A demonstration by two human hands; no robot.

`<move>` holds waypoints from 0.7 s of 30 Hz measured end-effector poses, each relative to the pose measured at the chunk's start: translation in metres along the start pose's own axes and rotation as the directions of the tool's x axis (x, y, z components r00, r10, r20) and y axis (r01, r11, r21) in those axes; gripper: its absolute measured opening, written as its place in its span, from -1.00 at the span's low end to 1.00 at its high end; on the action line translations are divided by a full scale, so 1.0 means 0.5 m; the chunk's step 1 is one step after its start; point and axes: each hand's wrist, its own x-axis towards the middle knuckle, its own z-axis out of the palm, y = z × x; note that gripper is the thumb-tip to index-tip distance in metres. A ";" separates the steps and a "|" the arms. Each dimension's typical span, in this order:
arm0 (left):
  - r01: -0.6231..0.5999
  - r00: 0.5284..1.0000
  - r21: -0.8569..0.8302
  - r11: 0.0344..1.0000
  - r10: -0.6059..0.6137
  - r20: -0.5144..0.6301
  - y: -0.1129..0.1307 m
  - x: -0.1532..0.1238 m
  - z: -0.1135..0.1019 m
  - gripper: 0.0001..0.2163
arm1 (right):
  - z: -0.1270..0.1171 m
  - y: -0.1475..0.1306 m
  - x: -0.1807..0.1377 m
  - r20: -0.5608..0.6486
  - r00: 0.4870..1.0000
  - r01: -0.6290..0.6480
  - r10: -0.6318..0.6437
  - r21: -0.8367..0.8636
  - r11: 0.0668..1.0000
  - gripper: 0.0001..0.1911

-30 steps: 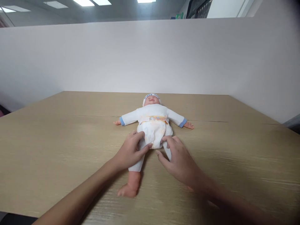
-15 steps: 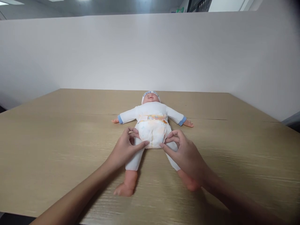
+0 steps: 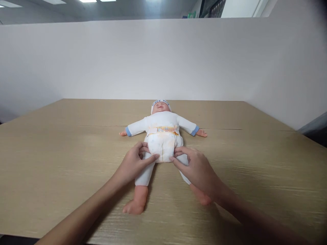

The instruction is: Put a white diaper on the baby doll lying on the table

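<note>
A baby doll lies on its back on the wooden table, arms spread, in a white top, white cap and a white diaper with a printed waistband. My left hand rests on the doll's left-side thigh, thumb and fingers pinched on the diaper's leg edge. My right hand does the same on the other thigh, fingers pinching the diaper's opposite leg edge. One bare doll foot points toward me; the other leg is partly hidden under my right wrist.
White partition walls close off the table at the back and right. The table's near edge runs along the bottom of the view.
Both hands have shifted from lying over the doll's crotch to pinching the diaper's leg edges on each side. The doll's legs have spread apart and the view has moved slightly.
</note>
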 end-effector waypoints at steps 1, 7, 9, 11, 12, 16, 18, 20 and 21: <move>-0.004 1.000 0.020 1.000 0.004 0.031 0.002 0.000 -0.003 -0.62 | 0.000 -0.001 0.000 0.005 1.000 0.008 -0.008 0.004 1.000 -0.92; 0.090 0.972 -0.084 0.992 -0.069 0.225 0.004 0.024 -0.032 -0.59 | 0.001 -0.006 0.007 0.070 0.997 0.013 -0.019 0.079 0.997 -0.86; 0.157 0.952 -0.195 0.968 -0.095 0.292 0.002 0.033 -0.040 -0.58 | 0.003 -0.009 0.007 0.084 0.996 -0.012 -0.001 0.155 0.988 -0.84; 0.213 0.937 -0.283 0.935 -0.113 0.331 -0.002 0.039 -0.045 -0.57 | 0.006 -0.011 0.003 0.099 0.995 -0.036 0.015 0.217 0.976 -0.83; 0.234 0.933 -0.314 0.920 -0.122 0.337 -0.003 0.040 -0.045 -0.57 | 0.008 -0.011 -0.001 0.099 0.995 -0.050 0.027 0.232 0.971 -0.82; 0.278 0.938 -0.372 0.886 -0.166 0.305 -0.002 0.035 -0.040 -0.57 | 0.010 -0.011 -0.014 0.070 0.993 -0.105 0.092 0.226 0.968 -0.75; 0.284 0.944 -0.385 0.878 -0.186 0.271 0.003 0.030 -0.035 -0.58 | 0.009 -0.013 -0.017 0.067 0.992 -0.122 0.109 0.227 0.966 -0.74; 0.286 0.948 -0.386 0.877 -0.200 0.247 0.009 0.026 -0.031 -0.59 | 0.008 -0.016 -0.015 0.078 0.990 -0.131 0.116 0.235 0.963 -0.72; 0.287 0.948 -0.380 0.880 -0.204 0.243 0.012 0.025 -0.030 -0.59 | 0.008 -0.017 -0.014 0.081 0.990 -0.133 0.117 0.239 0.962 -0.71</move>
